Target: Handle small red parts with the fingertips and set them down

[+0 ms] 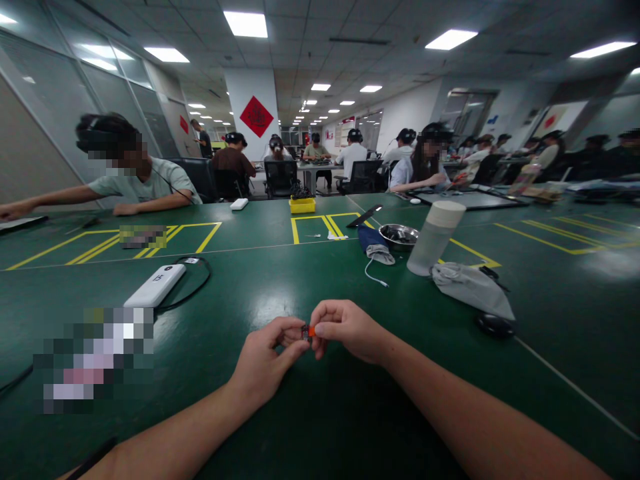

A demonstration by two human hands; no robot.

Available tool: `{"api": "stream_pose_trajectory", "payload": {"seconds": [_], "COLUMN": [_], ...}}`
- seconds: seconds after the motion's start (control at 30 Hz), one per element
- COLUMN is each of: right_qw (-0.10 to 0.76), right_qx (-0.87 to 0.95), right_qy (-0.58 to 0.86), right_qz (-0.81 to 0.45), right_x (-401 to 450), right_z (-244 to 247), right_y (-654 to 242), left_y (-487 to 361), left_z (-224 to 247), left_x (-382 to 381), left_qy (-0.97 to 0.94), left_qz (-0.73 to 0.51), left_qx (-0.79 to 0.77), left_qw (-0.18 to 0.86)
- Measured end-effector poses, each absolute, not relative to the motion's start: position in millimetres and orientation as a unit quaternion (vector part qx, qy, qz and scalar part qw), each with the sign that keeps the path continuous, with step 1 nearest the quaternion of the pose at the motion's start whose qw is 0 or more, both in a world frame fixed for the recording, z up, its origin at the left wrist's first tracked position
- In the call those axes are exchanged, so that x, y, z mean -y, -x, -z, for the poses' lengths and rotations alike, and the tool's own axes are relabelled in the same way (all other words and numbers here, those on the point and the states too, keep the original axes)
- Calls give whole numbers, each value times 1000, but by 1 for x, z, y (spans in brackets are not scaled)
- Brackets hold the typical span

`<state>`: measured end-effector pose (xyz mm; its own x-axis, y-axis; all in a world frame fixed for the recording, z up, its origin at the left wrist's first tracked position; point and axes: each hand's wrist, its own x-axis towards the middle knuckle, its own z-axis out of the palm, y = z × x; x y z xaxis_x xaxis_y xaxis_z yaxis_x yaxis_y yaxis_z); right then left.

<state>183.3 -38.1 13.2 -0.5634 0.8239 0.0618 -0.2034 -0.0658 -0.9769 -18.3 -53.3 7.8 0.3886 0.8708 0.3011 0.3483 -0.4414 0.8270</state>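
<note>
Between my two hands, above the green table (pixel 280 280), is a small dark part (pixel 305 332) with a few lighter spots; its exact kind is too small to make out. My left hand (pixel 267 353) pinches this part between thumb and fingertips. Against its right side sits a small orange piece (pixel 312 331), gripped by the thumb and forefinger of my right hand (pixel 345 330). The two pieces touch or nearly touch; whether they are joined I cannot tell. My fingers cover part of both.
A white power bank (pixel 156 285) with a black cable lies left. To the right stand a frosted bottle (pixel 435 240), a metal bowl (pixel 399 235), a grey pouch (pixel 470 287) and a black mouse (pixel 494 325). A yellow box (pixel 303 205) is farther back. Several people sit around.
</note>
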Motion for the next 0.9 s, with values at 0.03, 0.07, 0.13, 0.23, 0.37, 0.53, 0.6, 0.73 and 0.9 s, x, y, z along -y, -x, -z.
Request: {"api": "stream_pose_trajectory", "payload": {"seconds": [0.03, 0.07, 0.13, 0.23, 0.37, 0.53, 0.6, 0.73, 0.9], "right_qw": [379, 379, 379, 379, 381, 381, 381, 372, 369], "right_qx": [569, 569, 569, 570, 573, 575, 578, 591, 599], "right_qy": [271, 270, 269, 271, 272, 281, 289, 297, 299], "right_qz": [-678, -678, -678, -676, -673, -667, -662, -651, -645], "right_x": [38, 38, 37, 36, 36, 37, 38, 38, 39], "right_z": [-13, -13, -12, -10, -11, -14, -15, -15, -17], "right_y": [-183, -183, -183, -183, -183, -182, -182, -182, -182], "left_y": [18, 18, 18, 17, 17, 18, 18, 19, 19], "left_z": [-8, -8, -9, -10, -9, -7, -6, -5, -7], "left_x": [53, 54, 54, 55, 54, 52, 50, 48, 48], "left_qy": [-760, -761, -761, -759, -759, -761, -765, -783, -790], "left_qz": [-382, -383, -386, -389, -391, -387, -381, -376, -389], "left_qx": [-400, -399, -395, -391, -385, -384, -383, -370, -350], "left_qw": [342, 340, 339, 345, 350, 351, 350, 330, 318]}}
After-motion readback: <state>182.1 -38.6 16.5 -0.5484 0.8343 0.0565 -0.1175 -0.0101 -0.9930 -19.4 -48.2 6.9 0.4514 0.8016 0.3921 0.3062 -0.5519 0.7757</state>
